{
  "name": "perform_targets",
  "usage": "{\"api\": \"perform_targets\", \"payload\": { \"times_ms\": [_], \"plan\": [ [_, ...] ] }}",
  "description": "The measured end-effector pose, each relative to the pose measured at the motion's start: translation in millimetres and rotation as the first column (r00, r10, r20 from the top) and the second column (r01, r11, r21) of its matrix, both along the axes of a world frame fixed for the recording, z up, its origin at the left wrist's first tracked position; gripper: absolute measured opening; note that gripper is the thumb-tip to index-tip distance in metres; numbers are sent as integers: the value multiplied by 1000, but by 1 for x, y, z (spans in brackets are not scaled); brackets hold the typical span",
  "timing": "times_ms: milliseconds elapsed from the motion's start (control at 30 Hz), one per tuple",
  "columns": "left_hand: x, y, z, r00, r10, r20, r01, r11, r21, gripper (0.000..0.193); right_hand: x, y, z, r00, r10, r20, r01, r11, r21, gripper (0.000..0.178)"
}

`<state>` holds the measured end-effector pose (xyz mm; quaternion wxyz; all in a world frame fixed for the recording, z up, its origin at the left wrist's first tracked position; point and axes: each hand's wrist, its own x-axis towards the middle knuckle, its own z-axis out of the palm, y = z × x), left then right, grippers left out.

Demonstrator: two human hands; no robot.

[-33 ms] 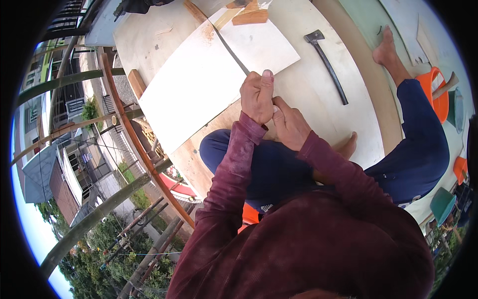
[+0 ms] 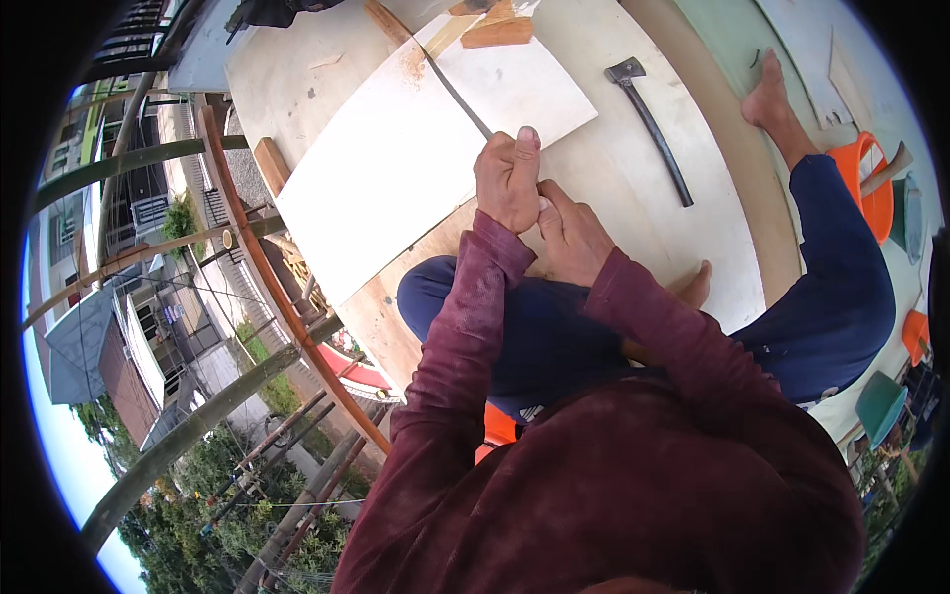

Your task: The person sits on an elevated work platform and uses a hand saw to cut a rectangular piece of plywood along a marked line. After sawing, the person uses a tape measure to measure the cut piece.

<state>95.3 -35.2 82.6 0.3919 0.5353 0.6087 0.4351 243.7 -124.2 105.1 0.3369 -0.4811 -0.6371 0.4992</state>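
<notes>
My left hand (image 2: 507,180) is closed, thumb on top, around the near end of a handsaw (image 2: 458,95), whose narrow dark blade shows edge-on. Just behind it, my right hand (image 2: 577,238) is closed too, its fingers against the left hand at the saw's hidden handle. The blade runs away from me across a white sheet (image 2: 396,168), in line with a cut between its larger left part and the smaller right part (image 2: 524,84). Brown sawdust (image 2: 412,65) lies left of the blade's far portion.
Right of the sheet, a hatchet (image 2: 649,129) with a black handle lies on the pale board (image 2: 712,247). Wood blocks (image 2: 497,34) rest on the sheet's far end. An orange bucket (image 2: 873,188) stands at far right. Along the left runs a wooden rail (image 2: 282,282), with a drop beyond.
Both hands have shifted slightly away from me and to the left, along the blade's line. The white sheet and the hatchet have stayed put.
</notes>
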Motion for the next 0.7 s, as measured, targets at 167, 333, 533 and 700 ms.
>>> {"api": "perform_targets", "payload": {
  "times_ms": [167,333,533,700],
  "plan": [
    [-13,51,-12,998,60,22,-59,996,-70,67,-34,86,-22,992,32,121,-28,999,-33,39],
    [16,-16,16,999,-11,-37,10,999,-39,65,1,24,9,993,96,75,-77,973,-220,39],
    [0,56,-7,994,111,1,-111,994,-5,67,-27,92,-27,997,-6,75,7,1000,-6,39],
    [-3,39,6,1000,3,-8,-4,995,-100,67,-27,67,-27,995,-4,100,9,999,-47,41]
  ]
}}
